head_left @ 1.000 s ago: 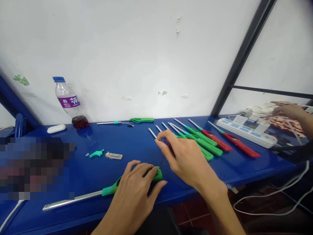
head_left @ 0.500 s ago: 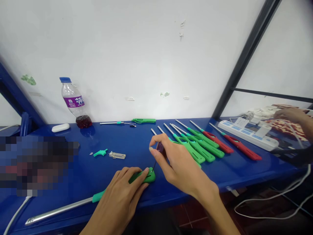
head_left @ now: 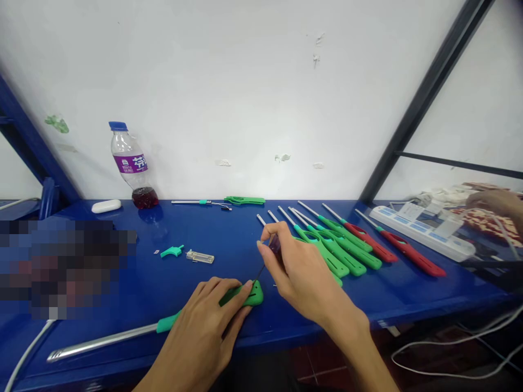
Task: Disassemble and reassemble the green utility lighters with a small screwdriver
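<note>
My left hand [head_left: 208,316] presses a green utility lighter [head_left: 256,295] flat near the table's front edge, fingers closed round its handle. The lighter's long metal tube [head_left: 102,342] points left. In my right hand [head_left: 302,261] is a small screwdriver [head_left: 275,245] with a dark handle, pinched between thumb and fingers. Its thin shaft slants down to the handle's end, close to my left thumb; whether the tip touches is not clear. Beyond my hands lie a clear fuel tank [head_left: 200,257], a teal trigger piece [head_left: 172,251] and a tiny pale piece [head_left: 156,252].
Several green lighters [head_left: 335,261] and red lighters [head_left: 412,253] lie in a row at right, before a white power strip [head_left: 425,231]. A tube with wires [head_left: 192,202] and a green shell [head_left: 245,200] lie by the wall. A bottle [head_left: 131,169] stands back left. Another person's hand [head_left: 496,201] shows far right.
The screwdriver now leans more, its tip shifted from the handle's end hole toward my left thumb. A tiny piece shows on the table beside my right hand. The view has shifted slightly.
</note>
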A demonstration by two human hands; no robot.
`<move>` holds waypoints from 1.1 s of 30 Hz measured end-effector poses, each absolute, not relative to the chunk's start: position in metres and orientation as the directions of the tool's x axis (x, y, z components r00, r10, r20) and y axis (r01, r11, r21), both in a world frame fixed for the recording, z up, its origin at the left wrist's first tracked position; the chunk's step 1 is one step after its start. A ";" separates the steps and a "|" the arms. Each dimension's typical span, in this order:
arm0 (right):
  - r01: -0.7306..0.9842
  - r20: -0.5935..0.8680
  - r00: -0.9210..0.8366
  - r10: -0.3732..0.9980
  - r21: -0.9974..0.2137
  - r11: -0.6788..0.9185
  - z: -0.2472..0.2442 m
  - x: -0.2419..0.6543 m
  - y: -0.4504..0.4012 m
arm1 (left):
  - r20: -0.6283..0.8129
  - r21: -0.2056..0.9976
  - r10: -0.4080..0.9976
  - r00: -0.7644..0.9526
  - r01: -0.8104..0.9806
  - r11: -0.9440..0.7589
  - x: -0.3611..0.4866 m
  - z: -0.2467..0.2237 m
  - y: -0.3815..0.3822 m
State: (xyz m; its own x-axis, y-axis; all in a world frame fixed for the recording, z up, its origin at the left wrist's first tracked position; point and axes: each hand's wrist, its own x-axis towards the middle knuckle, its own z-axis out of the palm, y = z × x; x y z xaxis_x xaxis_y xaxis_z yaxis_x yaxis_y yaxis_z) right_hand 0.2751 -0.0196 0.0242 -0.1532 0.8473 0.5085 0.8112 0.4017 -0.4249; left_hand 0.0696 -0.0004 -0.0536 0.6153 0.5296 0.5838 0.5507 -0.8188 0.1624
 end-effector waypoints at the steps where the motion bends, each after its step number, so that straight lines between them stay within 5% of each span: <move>1: 0.819 0.522 -0.153 0.839 -0.408 0.403 0.024 0.277 -0.020 | 0.583 0.164 0.532 0.614 0.553 -0.817 0.069 -0.053 -0.001; 7: 0.845 0.627 -0.041 0.778 -0.393 0.362 0.031 0.292 -0.029 | 0.559 0.182 0.551 0.620 0.556 -0.811 0.068 -0.055 0.000; 13: 0.735 0.412 -0.078 0.908 -0.592 0.331 0.040 0.310 -0.038 | 0.592 0.131 0.502 0.631 0.539 -0.832 0.070 -0.054 0.002; 23: 0.853 -0.047 -0.197 0.979 -0.500 0.148 0.018 0.327 -0.036 | 0.553 0.172 0.526 0.646 0.530 -0.831 0.068 -0.055 0.003; 33: 0.894 -0.014 -0.180 0.984 -0.420 0.158 0.007 0.320 -0.019 | 0.520 0.245 0.584 0.623 0.546 -0.801 0.070 -0.057 0.001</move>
State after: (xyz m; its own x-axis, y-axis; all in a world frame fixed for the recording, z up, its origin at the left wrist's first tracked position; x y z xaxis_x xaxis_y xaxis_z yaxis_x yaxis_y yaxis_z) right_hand 0.3202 -0.0193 0.0071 -0.1801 0.9835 -0.0139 0.8937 0.1577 -0.4200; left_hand 0.0704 0.0015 -0.0570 0.6234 0.5838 0.5201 0.5458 -0.8012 0.2451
